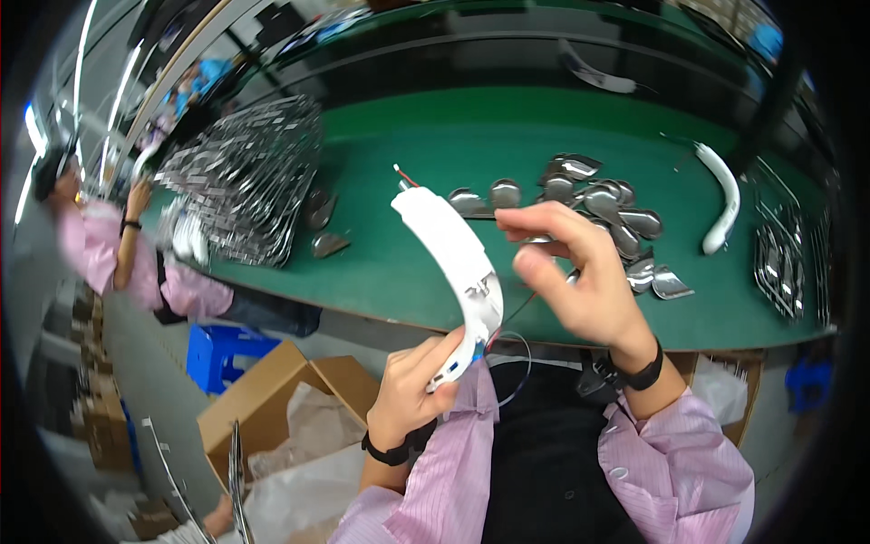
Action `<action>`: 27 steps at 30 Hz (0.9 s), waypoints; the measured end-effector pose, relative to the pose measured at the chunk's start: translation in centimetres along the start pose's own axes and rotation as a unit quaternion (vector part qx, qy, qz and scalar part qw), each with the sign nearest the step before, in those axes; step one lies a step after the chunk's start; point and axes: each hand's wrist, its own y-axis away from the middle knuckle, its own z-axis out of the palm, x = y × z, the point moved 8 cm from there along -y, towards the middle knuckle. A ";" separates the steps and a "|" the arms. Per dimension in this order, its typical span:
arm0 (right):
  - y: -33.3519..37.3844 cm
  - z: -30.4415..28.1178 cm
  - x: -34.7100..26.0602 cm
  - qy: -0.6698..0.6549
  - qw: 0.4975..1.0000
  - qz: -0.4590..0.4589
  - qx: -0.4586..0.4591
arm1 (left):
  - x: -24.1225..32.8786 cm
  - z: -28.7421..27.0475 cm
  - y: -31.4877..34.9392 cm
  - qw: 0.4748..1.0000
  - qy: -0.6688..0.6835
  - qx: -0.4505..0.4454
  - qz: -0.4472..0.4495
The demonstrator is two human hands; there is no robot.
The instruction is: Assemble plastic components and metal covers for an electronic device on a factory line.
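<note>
A white curved plastic housing (444, 238) rises tilted in front of me, with a short red wire at its upper tip and metal parts exposed near its middle. My left hand (405, 392) is closed around its lower end, where thin wires hang off. My right hand (589, 276) is raised just right of the housing, apart from it, thumb and fingers spread with nothing between them. Beyond that hand, on the green table (390, 150), lies a loose group of shiny, teardrop-shaped metallic covers (600, 201).
A tall stack of shiny strips (249, 172) occupies the table's left. Another white curved housing (722, 195) lies at right beside a rack of metallic pieces (779, 267). Below left stand an open cardboard box (258, 403) and a blue stool (213, 355). A person in pink (95, 240) works at far left.
</note>
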 end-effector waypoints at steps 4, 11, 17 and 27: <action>-0.6 -2.5 4.1 -0.266 0.935 0.226 -0.064 | 0.3 2.5 -1.3 0.987 0.103 -0.091 0.084; -0.9 -7.0 6.3 -0.312 0.924 0.222 -0.010 | 1.4 6.7 -3.4 0.942 0.210 -0.240 0.109; -3.2 -16.1 6.0 -0.095 0.969 0.164 0.158 | -1.2 7.5 -3.0 0.922 0.303 -0.240 -0.003; 1.1 -12.2 -5.9 0.277 0.941 -0.162 0.107 | 3.0 8.1 -13.7 0.913 0.386 -0.023 -0.127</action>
